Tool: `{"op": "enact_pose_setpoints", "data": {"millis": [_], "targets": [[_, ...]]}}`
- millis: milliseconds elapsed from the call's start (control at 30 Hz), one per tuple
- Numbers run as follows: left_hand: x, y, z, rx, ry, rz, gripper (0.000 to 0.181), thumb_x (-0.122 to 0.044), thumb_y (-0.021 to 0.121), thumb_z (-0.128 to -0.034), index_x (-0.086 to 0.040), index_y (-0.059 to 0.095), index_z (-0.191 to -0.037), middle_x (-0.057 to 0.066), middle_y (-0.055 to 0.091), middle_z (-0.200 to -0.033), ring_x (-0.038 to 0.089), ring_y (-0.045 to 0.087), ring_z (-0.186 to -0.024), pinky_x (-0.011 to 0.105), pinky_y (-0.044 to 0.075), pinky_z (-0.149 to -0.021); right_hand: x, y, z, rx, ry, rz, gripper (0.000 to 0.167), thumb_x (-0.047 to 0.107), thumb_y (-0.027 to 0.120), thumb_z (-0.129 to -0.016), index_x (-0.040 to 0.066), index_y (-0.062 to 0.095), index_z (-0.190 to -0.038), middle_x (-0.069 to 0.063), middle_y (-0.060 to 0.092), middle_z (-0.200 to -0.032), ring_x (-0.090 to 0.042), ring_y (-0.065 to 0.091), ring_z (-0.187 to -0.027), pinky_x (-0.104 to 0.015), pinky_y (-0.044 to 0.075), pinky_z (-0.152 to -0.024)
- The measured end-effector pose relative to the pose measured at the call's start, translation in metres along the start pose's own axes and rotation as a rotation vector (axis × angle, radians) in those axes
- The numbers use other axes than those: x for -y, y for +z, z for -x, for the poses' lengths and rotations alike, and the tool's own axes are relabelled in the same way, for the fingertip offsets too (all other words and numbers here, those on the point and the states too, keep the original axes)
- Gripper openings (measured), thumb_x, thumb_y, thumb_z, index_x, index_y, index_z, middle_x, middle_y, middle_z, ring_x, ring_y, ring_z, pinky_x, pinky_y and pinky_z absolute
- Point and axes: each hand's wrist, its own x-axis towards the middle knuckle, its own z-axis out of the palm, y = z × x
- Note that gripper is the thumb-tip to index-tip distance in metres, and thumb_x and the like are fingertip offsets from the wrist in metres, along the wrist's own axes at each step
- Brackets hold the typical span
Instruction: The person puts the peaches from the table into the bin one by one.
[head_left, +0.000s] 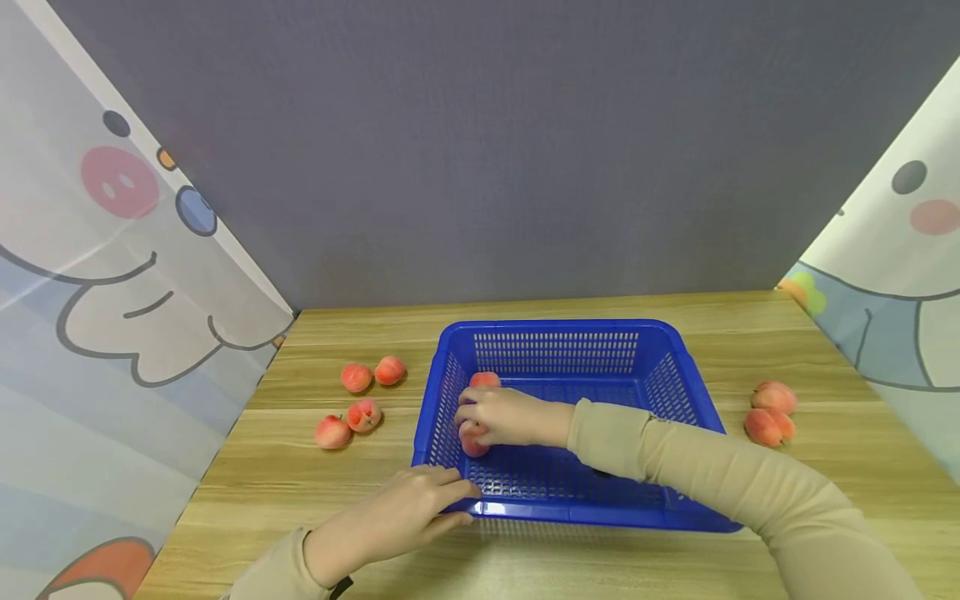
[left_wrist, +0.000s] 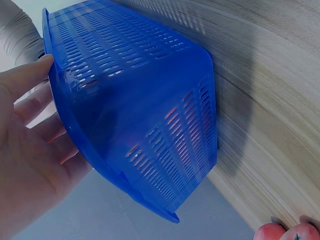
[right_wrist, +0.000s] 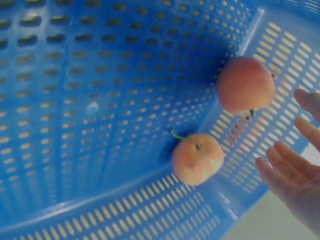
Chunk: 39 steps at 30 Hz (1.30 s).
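Observation:
A blue plastic basket (head_left: 570,510) with slotted walls sits on the table. At its front left corner my left hand (head_left: 401,512) grips the rim, thumb outside and fingers over the edge, as the left wrist view also shows. Two peaches lie inside at the left end: one peach (head_left: 485,379) towards the back and another peach (head_left: 474,439) nearer the front. Over them reaches my right hand (head_left: 510,417). In the right wrist view its fingers (right_wrist: 285,167) are spread and apart from both peaches, the one with a long stem (right_wrist: 197,162) and the rounder one (right_wrist: 245,85).
Left of the basket, several peaches (head_left: 356,377) rest on the wooden table (head_left: 262,492). Two more peaches (head_left: 772,398) lie to the right of it. A grey panel (head_left: 525,167) rises behind, and cartoon-printed sheets (head_left: 90,250) flank both sides.

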Motion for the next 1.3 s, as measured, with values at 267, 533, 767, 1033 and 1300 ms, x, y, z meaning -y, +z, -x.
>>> {"op": "enact_pose_setpoints", "data": {"millis": [267,533,767,1033,1300], "targets": [[0.001,0.001,0.0,-0.004,0.006,0.006,0.016,-0.025,0.062,-0.0812,-0.017,0.06,-0.095,-0.01,0.052,-0.076,0.002,0.052,-0.068,0.018,0.042,-0.06,-0.005,-0.021,0.007,-0.013,0.063,-0.052,0.026,0.025,0.06,-0.083,0.011,0.061,-0.105,-0.006,0.057,-0.106,-0.018,0.055,-0.099,-0.028,0.043,-0.086],[0.001,0.001,0.001,-0.006,-0.001,0.026,0.015,-0.025,0.061,-0.0817,-0.017,0.06,-0.095,-0.01,0.053,-0.077,0.002,0.053,-0.07,0.018,0.043,-0.061,-0.017,-0.039,0.019,-0.123,0.079,-0.069,0.02,0.015,0.063,-0.079,0.006,0.062,-0.097,-0.005,0.058,-0.097,-0.019,0.056,-0.091,-0.028,0.046,-0.08],[0.001,0.001,0.0,-0.004,-0.003,0.036,0.015,-0.024,0.061,-0.0817,-0.016,0.06,-0.095,-0.01,0.053,-0.077,0.002,0.053,-0.07,0.018,0.043,-0.061,-0.027,-0.055,0.029,-0.194,0.096,-0.07,0.019,0.015,0.063,-0.079,0.006,0.063,-0.096,-0.006,0.059,-0.097,-0.02,0.056,-0.094,-0.033,0.044,-0.085],[0.0,0.001,0.0,-0.001,-0.01,0.036,0.016,-0.025,0.061,-0.0816,-0.017,0.06,-0.095,-0.011,0.052,-0.077,0.002,0.053,-0.069,0.019,0.043,-0.061,-0.034,-0.075,0.044,-0.179,0.125,-0.056,0.02,0.014,0.062,-0.08,0.006,0.063,-0.098,-0.006,0.059,-0.098,-0.021,0.057,-0.094,-0.034,0.046,-0.08],[0.001,0.001,0.001,0.007,-0.014,0.038,0.015,-0.026,0.06,-0.0827,-0.017,0.06,-0.095,-0.011,0.052,-0.077,0.002,0.053,-0.069,0.019,0.042,-0.061,-0.047,-0.088,0.061,-0.243,0.161,-0.029,0.019,0.012,0.065,-0.078,0.005,0.063,-0.096,-0.006,0.06,-0.094,-0.02,0.059,-0.086,-0.033,0.048,-0.074]]}}
